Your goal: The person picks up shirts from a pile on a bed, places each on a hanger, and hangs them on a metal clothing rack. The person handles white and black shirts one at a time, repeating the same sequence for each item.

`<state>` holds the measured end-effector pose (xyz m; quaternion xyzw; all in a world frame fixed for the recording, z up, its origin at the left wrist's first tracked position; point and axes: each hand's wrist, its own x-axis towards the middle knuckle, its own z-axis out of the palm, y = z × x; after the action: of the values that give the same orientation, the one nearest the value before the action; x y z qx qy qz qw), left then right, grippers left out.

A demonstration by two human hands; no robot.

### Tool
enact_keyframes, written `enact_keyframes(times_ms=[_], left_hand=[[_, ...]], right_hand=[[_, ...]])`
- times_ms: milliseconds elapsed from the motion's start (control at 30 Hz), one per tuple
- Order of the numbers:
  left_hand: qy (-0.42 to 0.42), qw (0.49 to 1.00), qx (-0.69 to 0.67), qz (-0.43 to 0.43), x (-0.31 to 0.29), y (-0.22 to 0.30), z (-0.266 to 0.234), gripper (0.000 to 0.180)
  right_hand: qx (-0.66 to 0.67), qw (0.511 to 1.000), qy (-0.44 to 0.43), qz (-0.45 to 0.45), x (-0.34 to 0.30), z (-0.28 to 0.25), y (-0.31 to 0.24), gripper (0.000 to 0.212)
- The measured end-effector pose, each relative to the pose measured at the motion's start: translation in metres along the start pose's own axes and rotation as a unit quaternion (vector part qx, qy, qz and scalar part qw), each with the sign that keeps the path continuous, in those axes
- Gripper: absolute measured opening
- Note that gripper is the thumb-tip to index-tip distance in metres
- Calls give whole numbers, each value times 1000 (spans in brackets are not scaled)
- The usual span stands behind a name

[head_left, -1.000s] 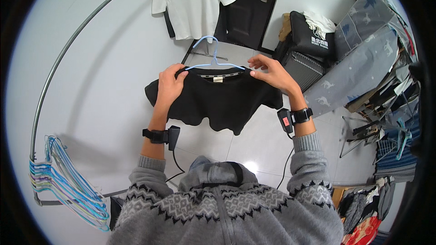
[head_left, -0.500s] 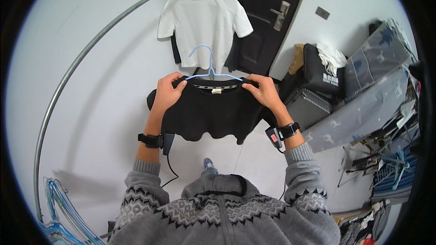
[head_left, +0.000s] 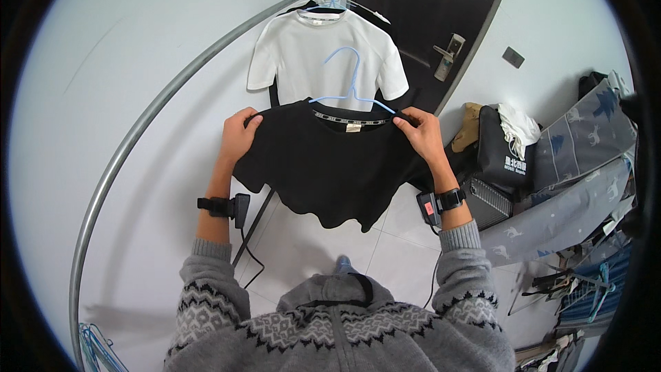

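Observation:
A black T-shirt (head_left: 327, 172) hangs spread in front of me on a light blue hanger (head_left: 355, 83), whose hook stands up free above the collar. My left hand (head_left: 239, 136) pinches the shirt at its left shoulder, out toward the sleeve. On the other side, my right hand (head_left: 421, 132) grips the fabric near the right end of the collar, close to the hanger's arm. Inside the neckline a pale label shows. The hanger's ends are hidden within the shirt.
A curved metal rail (head_left: 131, 127) runs along the left; a white T-shirt (head_left: 330, 48) and darker clothes hang at its far end, before a dark door (head_left: 413, 7). Blue hangers (head_left: 100, 348) hang lower left. Bags (head_left: 506, 155) and grey patterned fabric (head_left: 571, 213) fill the right side.
My left hand has shifted outward from beside the collar to the shoulder, drawing the shirt wider. The view has swung a little left, and more of the rail's far end shows.

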<state>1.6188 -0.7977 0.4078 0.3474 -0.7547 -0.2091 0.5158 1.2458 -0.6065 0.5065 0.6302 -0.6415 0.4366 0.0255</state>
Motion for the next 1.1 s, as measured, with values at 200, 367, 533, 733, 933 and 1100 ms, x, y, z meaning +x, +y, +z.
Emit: enact_keyframes(times_ms=[200, 367, 533, 733, 933, 1100], left_hand=[[71, 996, 19, 45, 1, -1, 1, 20], [129, 989, 53, 45, -7, 8, 8, 20], [168, 982, 75, 30, -13, 6, 15, 22], [300, 946, 123, 3, -19, 2, 25, 27], [292, 947, 122, 50, -29, 15, 32, 17], [244, 959, 137, 47, -24, 10, 24, 16]], right_hand=[[49, 992, -105, -48, 8, -8, 21, 20], [136, 979, -131, -81, 15, -13, 36, 15], [132, 979, -118, -97, 16, -16, 36, 7], [148, 976, -77, -141, 20, -11, 41, 10], [148, 975, -55, -158, 26, 5, 53, 15], [133, 974, -38, -181, 27, 14, 52, 17]])
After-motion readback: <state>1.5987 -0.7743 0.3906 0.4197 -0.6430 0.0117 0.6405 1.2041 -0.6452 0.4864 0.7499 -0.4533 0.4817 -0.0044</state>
